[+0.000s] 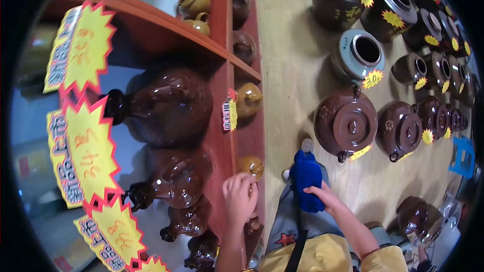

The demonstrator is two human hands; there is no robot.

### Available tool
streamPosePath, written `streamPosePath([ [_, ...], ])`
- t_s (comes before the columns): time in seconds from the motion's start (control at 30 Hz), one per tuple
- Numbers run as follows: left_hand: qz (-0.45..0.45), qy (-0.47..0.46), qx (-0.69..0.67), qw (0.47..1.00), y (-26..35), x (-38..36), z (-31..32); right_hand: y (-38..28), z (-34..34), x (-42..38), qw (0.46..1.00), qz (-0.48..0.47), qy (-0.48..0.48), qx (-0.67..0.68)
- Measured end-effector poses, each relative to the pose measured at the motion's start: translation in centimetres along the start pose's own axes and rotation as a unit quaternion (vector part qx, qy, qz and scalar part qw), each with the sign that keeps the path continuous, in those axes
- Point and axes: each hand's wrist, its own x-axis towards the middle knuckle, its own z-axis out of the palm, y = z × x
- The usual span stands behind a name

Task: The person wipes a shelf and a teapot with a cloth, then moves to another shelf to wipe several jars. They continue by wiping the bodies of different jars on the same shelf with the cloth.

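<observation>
My right hand grips a blue fluffy cloth in front of my legs, thumb on top and the other fingers hidden beneath it. At the edge of the red-brown wooden shelf, my left hand has its fingers curled. What those fingers close on, if anything, I cannot tell. Right by the left fingertips sits a small mustard-glazed pot. A small brown pot shows partly behind the left wrist.
Dark brown long-necked jars fill the shelf on the left, with starburst price tags along its front. Lidded brown pots and a grey-blue jar stand on the wood-look floor to the right. A blue plastic stool is farther right.
</observation>
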Motion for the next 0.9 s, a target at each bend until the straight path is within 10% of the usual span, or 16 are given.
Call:
streamPosePath([
  [0.4, -0.228, 0.214, -0.148, 0.938, -6.8, 14.7, 7.2, -5.8, 2.1, 8.9, 0.978, -0.153, -0.060, -0.131],
  [0.9, -0.212, 0.251, -0.277, 0.903, -10.7, 13.7, 8.9, -10.7, 11.0, 23.1, 0.881, -0.271, -0.030, -0.387],
])
